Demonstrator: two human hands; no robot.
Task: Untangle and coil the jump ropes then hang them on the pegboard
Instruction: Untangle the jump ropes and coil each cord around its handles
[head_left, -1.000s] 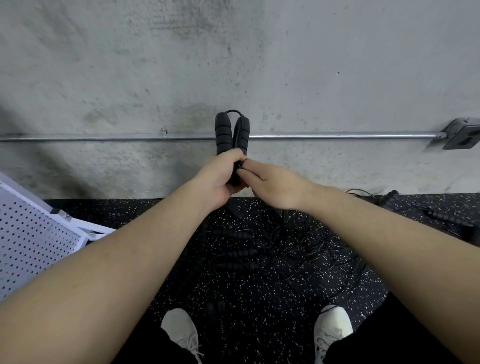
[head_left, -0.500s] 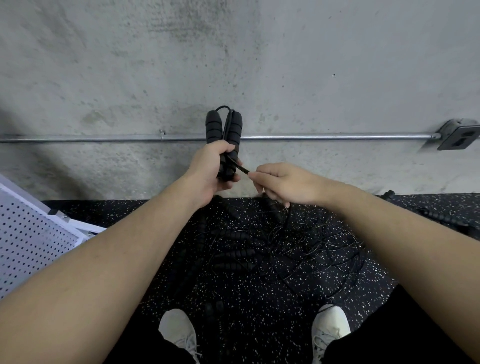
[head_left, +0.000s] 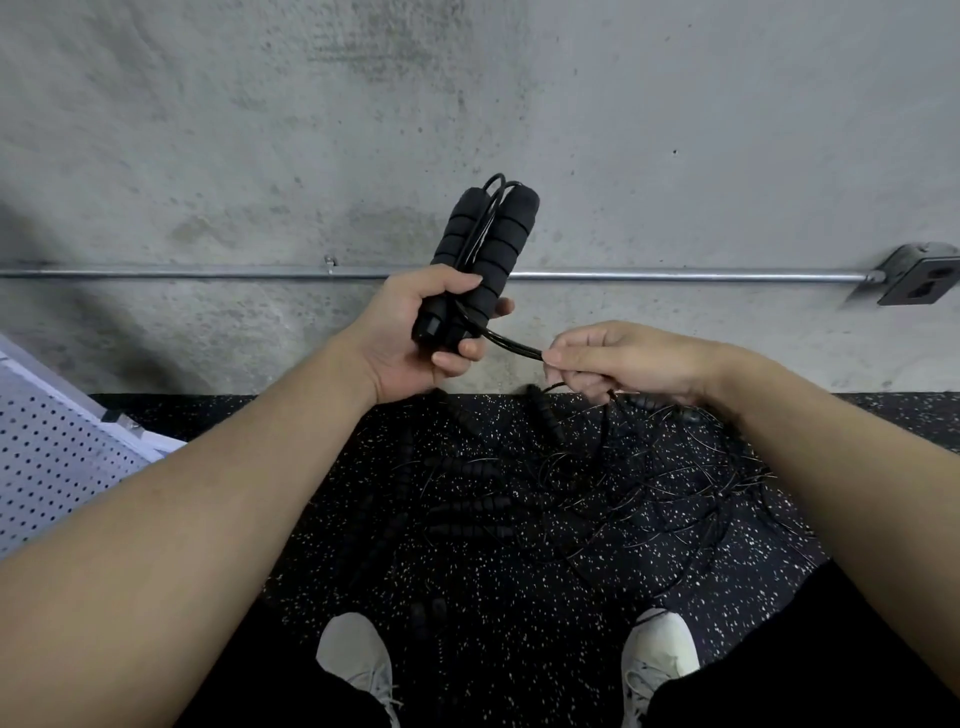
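In the head view, the two black foam handles (head_left: 480, 260) are gripped together, upright, by the left hand (head_left: 415, 332), while the right hand (head_left: 618, 361), which a second ago was pressed against the left, has been drawn off to the right with the cord (head_left: 511, 343) pinched between its fingertips. A short taut stretch of cord has thus been opened between the hands, so a winding or pulling-free step seems begun. The other jump ropes (head_left: 597, 483) are left tangled on the speckled floor (head_left: 519, 597) between the shoes, apparently trailing from the right hand, and the pegboard (head_left: 57, 457) is seen at the near left, with nothing visibly hung on it.
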